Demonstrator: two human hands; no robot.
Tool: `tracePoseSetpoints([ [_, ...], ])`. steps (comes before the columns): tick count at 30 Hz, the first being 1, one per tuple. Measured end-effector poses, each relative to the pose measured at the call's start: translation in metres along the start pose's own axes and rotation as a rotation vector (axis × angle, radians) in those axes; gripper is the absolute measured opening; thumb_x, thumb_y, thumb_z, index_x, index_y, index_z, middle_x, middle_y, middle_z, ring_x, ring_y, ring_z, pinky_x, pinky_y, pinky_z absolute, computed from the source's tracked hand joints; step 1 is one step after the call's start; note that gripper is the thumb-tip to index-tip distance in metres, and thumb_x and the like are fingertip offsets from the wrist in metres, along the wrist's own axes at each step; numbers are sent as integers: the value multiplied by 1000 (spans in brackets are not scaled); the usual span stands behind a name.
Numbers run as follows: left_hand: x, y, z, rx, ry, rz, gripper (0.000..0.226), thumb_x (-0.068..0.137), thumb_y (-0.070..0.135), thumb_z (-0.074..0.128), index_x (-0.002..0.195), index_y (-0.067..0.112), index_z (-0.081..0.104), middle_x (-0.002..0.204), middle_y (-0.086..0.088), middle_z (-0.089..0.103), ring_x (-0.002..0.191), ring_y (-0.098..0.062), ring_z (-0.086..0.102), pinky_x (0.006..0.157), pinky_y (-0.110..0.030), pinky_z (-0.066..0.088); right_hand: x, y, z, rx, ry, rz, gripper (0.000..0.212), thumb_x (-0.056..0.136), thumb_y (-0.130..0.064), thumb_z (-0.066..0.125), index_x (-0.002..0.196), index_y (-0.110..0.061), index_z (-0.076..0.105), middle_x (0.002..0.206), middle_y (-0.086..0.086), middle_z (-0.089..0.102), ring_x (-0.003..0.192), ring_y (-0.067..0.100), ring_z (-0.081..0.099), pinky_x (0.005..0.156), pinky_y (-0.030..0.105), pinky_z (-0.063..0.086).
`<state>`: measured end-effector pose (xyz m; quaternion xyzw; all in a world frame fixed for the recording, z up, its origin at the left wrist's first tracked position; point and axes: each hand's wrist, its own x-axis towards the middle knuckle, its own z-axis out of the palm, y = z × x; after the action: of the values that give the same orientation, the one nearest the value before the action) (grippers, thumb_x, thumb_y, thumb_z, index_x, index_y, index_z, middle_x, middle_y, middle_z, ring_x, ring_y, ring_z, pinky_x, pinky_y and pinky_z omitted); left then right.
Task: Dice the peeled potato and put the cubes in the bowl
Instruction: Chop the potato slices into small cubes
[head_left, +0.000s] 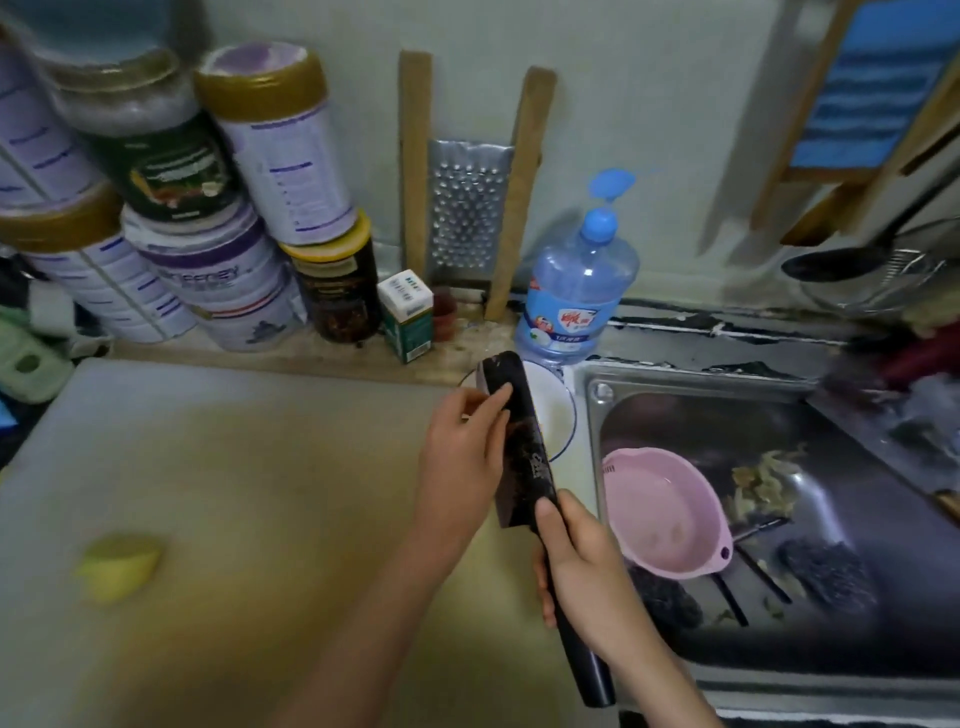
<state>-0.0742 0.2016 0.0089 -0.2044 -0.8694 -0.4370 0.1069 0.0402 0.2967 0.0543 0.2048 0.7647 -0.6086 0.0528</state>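
Note:
My right hand (582, 571) grips the black handle of a dark cleaver (522, 441), whose blade is tilted over a white bowl with a blue rim (563, 410) at the board's far right corner. My left hand (467, 447) rests against the flat of the blade, its fingers lying along the blade's top end. What lies between hand and blade is hidden. A yellow piece of peeled potato (119, 566) lies on the large pale cutting board (234, 493) at the near left.
A steel sink (779, 415) to the right holds a pink colander bowl (665, 514), peelings and scouring pads. Stacked tins and jars (208, 218), a small carton, a grater (467, 208) and a dish soap bottle (576, 291) line the back wall.

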Motion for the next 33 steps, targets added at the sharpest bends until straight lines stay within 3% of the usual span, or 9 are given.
tracePoseSetpoints([
  [6,18,1,42,149,6,58,31,93,17,48,107,1,70,95,-11,63,81,-25,62,66,-32,52,24,11,-39,-5,-4,74,32,100,-25,40,69,-23,41,50,9,44,36,21,41,39,30,38],
  [10,17,-13,47,288,-123,4,13,86,5,60,90,0,71,91,-10,65,73,-29,63,55,-37,54,33,18,-54,-53,-7,90,29,100,-27,39,72,-20,40,50,11,46,37,22,41,39,30,38],
  [13,16,-16,42,376,-203,-6,17,85,11,58,83,4,73,91,-7,69,73,-29,65,50,-37,54,36,19,-62,-65,-21,95,27,100,-28,39,75,-19,41,51,11,46,36,21,42,38,28,39],
  [19,5,-20,20,470,-356,163,30,89,20,48,77,9,74,87,-5,69,80,-25,64,68,-32,55,36,13,-65,-101,-39,46,27,99,-31,38,74,-19,40,54,21,46,35,21,45,39,28,39],
  [23,-15,-26,3,500,-304,174,36,93,25,44,89,8,75,99,-7,71,99,-26,64,88,-36,50,32,10,-59,-112,-59,23,26,98,-32,39,74,-23,42,54,21,49,36,22,46,39,28,40],
  [26,-29,-29,-13,509,-260,168,36,93,25,44,100,6,73,110,-8,70,106,-26,63,95,-37,47,27,5,-49,-117,-93,10,25,98,-33,39,72,-30,41,52,14,49,37,20,46,39,29,41],
  [33,-84,-61,-78,502,-146,-159,36,91,26,44,101,7,73,113,-11,68,100,-32,66,86,-40,54,22,-10,-1,-177,-260,-66,22,100,-29,40,79,-25,47,49,9,49,36,19,47,38,26,39],
])
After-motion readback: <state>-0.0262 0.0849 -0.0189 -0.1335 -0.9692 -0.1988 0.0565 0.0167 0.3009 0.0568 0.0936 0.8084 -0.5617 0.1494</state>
